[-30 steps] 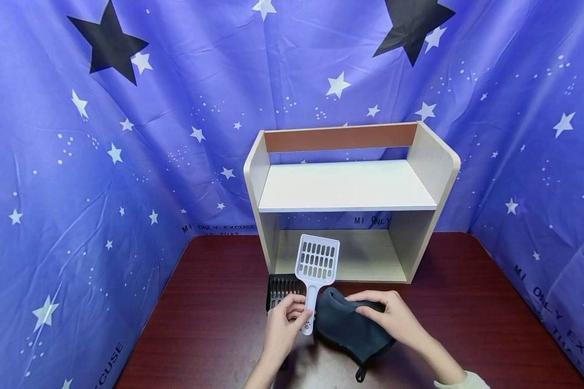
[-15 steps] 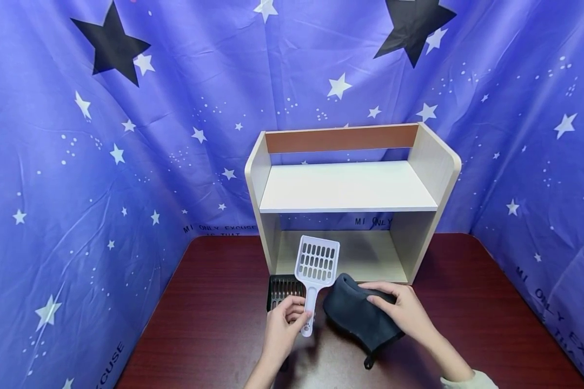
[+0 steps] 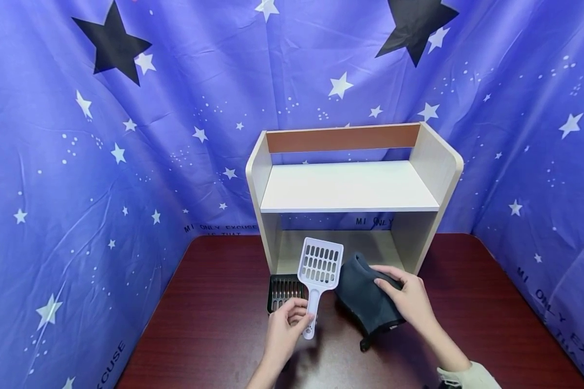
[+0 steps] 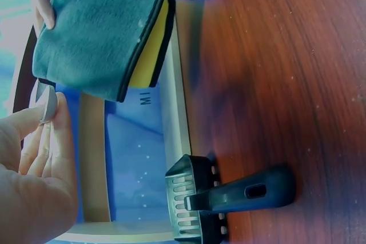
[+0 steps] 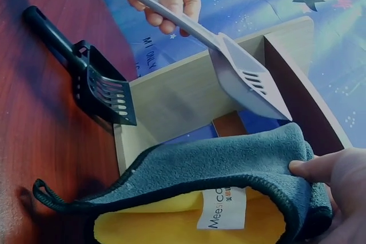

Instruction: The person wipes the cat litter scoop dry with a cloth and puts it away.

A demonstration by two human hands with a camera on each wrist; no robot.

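Found reddish wood-grain table (image 3: 214, 302) bearing two-tier desktop shelf (image 3: 350, 186), noted folded grey-and-yellow towel (image 3: 367, 302) pinched in right hand (image 3: 412, 300) before shelf, located black slotted scoop (image 4: 229, 198) near shelf's left end, recorded white slotted scoop (image 3: 319, 284) gripped by handle in left hand (image 3: 283, 328) above table.

There's a white scoop (image 3: 316, 284), black scoop (image 4: 220, 198) and grey-yellow cloth (image 3: 369, 303).

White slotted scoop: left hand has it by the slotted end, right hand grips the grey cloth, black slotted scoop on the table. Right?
One fix: the left hand pinches the white slotted scoop by its handle, as the head view shows. The right hand does grip the grey cloth, and the black slotted scoop is on the table.
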